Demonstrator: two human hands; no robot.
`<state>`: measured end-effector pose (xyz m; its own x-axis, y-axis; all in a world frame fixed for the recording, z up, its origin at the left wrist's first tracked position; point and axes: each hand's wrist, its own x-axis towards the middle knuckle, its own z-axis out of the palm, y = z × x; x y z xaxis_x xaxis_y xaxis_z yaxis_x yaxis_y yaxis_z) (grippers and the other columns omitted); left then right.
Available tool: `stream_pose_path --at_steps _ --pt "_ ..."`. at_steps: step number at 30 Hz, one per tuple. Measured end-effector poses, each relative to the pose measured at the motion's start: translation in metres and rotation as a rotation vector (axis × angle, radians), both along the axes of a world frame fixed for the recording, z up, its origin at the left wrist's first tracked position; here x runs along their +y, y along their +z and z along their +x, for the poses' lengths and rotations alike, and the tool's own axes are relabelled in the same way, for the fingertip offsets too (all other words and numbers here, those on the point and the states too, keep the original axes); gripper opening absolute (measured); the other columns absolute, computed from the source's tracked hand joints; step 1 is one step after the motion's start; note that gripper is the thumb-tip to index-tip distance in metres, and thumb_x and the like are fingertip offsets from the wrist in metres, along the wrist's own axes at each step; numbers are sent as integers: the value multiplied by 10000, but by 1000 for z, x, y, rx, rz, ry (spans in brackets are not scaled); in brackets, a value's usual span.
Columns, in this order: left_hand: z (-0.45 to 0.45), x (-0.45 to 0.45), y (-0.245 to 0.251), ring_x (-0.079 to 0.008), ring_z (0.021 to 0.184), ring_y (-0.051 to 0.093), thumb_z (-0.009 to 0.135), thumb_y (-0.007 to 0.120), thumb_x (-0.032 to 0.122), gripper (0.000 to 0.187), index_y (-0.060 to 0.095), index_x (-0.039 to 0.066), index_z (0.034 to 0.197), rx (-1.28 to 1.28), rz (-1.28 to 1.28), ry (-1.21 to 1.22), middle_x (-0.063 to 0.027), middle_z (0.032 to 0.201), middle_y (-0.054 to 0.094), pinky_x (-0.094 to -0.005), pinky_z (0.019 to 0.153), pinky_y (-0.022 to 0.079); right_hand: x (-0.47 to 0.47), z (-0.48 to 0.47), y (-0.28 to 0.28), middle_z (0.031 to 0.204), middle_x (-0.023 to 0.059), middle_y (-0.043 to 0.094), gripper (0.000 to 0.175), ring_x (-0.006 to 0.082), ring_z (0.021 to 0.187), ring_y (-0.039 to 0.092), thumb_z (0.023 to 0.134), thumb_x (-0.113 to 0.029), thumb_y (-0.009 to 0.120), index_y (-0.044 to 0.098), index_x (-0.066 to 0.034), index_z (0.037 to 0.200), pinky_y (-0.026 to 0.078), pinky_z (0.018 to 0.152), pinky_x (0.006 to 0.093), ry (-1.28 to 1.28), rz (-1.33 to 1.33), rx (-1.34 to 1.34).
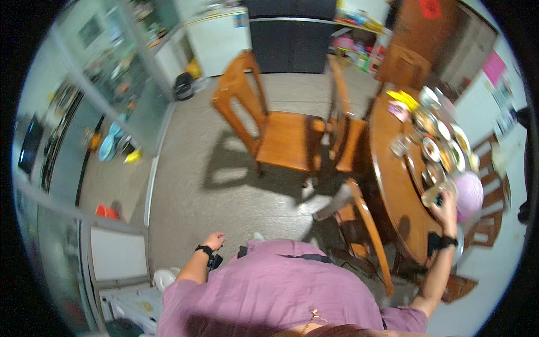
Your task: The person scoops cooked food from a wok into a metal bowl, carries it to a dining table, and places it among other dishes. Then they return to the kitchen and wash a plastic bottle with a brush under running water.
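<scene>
My right hand (447, 212) reaches over the round wooden table (393, 185) on the right, its fingers at a pale, translucent bowl (430, 194). Something dark shows between the fingers and the bowl; whether I grip the bowl or that dark thing is unclear. Next to this hand sits a lilac rounded object (469, 196), perhaps a cover or basin. My left hand (215, 240) hangs low beside my body above the floor, fingers loosely curled, with nothing visible in it. Both wrists carry black bands.
Several dishes of food (430, 149), a glass vessel (400, 145) and a yellow packet (403, 101) crowd the table. Wooden chairs stand by it, one facing sideways (286, 141) and another close before me (370, 236). A glazed partition (158, 105) runs along the left.
</scene>
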<state>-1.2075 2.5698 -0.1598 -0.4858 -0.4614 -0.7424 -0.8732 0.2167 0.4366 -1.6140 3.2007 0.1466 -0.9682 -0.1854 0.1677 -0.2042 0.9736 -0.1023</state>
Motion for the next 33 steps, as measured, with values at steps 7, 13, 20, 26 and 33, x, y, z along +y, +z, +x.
stream_pose_path --at_steps 7,13,20,26,33 --pt "74 -95 -51 -207 766 676 921 504 208 343 566 26 1204 -229 -9 -60 -129 967 689 -374 607 516 -251 55 115 1119 169 504 438 342 1050 536 653 12 556 529 -9 1090 425 933 381 602 -202 75" --pt "97 -118 -33 -171 742 610 941 497 205 401 491 39 1306 292 165 775 -89 983 631 -280 585 491 -380 67 65 1084 184 536 460 351 999 572 631 -134 647 564 -6 1064 472 883 402 861 -152 -340" --pt "191 -141 -53 -150 632 551 924 526 213 188 581 47 995 317 466 499 -18 713 536 -313 477 411 -355 -8 21 1071 145 616 477 247 1003 594 708 -140 631 572 -16 1165 473 893 364 560 -332 -462" --pt "192 -163 -90 -149 666 562 939 504 204 209 558 51 1072 -4 300 445 -31 775 557 -304 504 426 -304 24 49 1123 71 586 472 160 1056 538 790 -183 580 536 -29 1234 416 956 309 419 -334 -305" --pt "149 -227 -53 -148 707 575 956 478 194 253 531 56 1162 72 189 646 -46 847 582 -293 536 443 -179 69 86 1106 82 604 470 187 1029 575 841 -255 610 545 -78 1272 458 917 315 106 -182 -16"
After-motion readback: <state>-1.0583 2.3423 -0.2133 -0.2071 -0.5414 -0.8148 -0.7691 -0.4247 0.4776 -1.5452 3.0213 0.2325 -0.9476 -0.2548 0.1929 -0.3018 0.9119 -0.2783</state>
